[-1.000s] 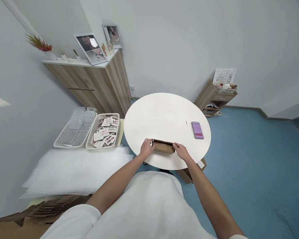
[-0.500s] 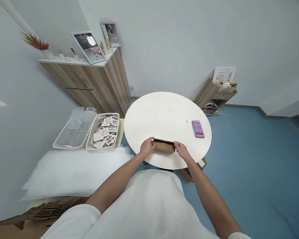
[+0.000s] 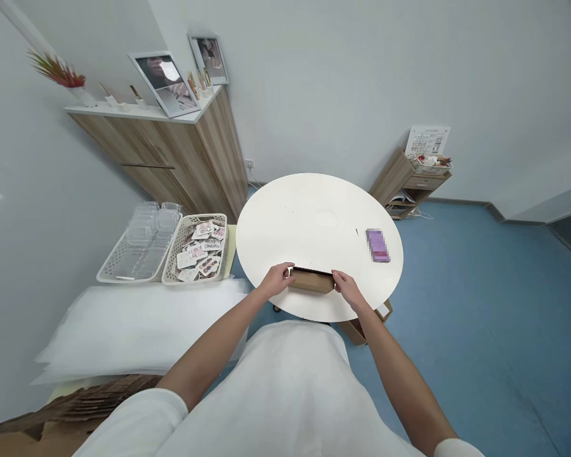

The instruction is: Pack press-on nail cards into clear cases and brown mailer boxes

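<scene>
A small brown cardboard box (image 3: 312,281) rests near the front edge of the round white table (image 3: 304,216). My left hand (image 3: 280,279) grips its left end, thumb on the near side and fingers at the top edge. At the opposite end, my right hand (image 3: 346,289) pinches the right top corner. A dark line runs along the box's far upper edge; its inside is hidden from me. To the right on the tabletop lies a purple, pixelated item (image 3: 377,245), with a tiny dark mark beside it.
Left of the table stand a basket of printed cards (image 3: 197,254) and a basket of clear plastic cases (image 3: 145,254). White sheets (image 3: 143,327) and folded cardboard (image 3: 76,406) lie nearer me. An open carton (image 3: 356,331) sits below the table's right front edge. A wooden cabinet (image 3: 171,152) stands behind.
My left hand has shifted slightly left on the box's end, its fingers more drawn together. The right hand keeps its hold. The view has tilted a little.
</scene>
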Available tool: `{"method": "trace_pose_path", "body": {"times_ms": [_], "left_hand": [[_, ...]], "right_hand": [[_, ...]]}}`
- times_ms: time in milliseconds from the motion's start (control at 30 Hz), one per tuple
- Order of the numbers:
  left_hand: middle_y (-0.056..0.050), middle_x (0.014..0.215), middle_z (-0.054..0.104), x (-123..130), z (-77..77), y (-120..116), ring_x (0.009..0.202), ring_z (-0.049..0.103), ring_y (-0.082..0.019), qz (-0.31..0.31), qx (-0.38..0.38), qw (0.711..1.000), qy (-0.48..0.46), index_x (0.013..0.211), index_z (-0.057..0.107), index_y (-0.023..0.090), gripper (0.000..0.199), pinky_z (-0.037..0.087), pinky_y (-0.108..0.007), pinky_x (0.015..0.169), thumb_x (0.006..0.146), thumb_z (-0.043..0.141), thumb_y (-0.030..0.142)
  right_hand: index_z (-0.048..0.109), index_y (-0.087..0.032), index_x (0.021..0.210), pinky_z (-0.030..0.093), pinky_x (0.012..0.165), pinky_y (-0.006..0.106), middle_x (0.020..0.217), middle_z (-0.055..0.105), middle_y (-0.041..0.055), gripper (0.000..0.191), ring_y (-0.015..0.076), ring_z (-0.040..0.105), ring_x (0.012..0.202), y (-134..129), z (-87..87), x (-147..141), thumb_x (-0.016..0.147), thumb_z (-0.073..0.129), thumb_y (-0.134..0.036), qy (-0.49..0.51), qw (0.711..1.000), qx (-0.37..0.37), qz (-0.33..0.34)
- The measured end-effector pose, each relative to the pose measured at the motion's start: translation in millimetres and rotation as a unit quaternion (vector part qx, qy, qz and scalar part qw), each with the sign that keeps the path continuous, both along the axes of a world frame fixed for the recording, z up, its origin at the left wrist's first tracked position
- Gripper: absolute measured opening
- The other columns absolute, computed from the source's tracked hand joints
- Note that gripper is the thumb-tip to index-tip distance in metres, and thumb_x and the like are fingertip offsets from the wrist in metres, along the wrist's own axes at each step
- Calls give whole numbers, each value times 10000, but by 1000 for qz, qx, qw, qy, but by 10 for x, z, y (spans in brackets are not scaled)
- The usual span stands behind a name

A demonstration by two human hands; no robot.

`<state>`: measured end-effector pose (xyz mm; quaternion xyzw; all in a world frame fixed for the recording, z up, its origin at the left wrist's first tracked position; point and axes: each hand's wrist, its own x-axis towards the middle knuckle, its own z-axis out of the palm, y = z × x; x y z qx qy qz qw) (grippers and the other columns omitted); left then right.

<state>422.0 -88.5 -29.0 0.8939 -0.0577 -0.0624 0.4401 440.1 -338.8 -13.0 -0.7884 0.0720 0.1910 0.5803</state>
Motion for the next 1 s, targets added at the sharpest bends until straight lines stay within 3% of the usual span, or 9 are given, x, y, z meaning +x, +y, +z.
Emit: {"method": "trace_pose_path", "body": {"times_ms": [167,300,400,500,733,1000], "left_hand": [[-1,745,562,-17,42,37,654,518,-129,-1,-11,1000,19,1114,541,190,418,415,-257,653,730,540,353],[-33,858,587,-33,64,-56,740,543,-146,61,-42,996,47,1057,569,196,388,427,-270,698,789,443,446],[-46,878,583,-32,22,-133,766,539,-153,108,-44,992,50,1018,583,186,357,429,-281,716,802,423,423],[-47,905,565,-57,-79,-162,721,533,-133,124,-79,987,72,1121,521,177,401,435,-271,688,763,501,357],[-65,957,557,-169,-246,-175,725,534,-119,153,-212,954,145,1165,511,175,467,439,-253,661,750,542,387],[-68,1088,521,-190,-327,-354,811,541,-122,170,-233,953,96,1167,509,218,439,450,-286,775,731,562,237]], "right_hand": [[583,-186,1078,417,607,276,812,573,29,474,100,459,584,-17,-16,4,709,523,-478,22,1000,19,-6],[582,-204,1072,415,599,276,783,540,14,456,98,453,580,-23,-73,-6,694,545,-455,29,999,38,-10],[561,-225,1102,422,601,272,776,513,3,469,103,469,602,-28,-130,-30,676,566,-421,26,999,35,-18],[538,-241,1131,429,593,266,803,512,4,507,109,490,619,-37,-176,-76,645,593,-374,26,999,26,-25],[473,-320,1199,459,633,279,1057,524,41,525,148,562,765,13,-188,-206,685,546,-397,56,997,14,-44],[366,-299,1299,447,822,348,1312,420,43,617,206,544,1002,-48,-245,-294,708,525,-372,-16,998,-29,-54]]}}
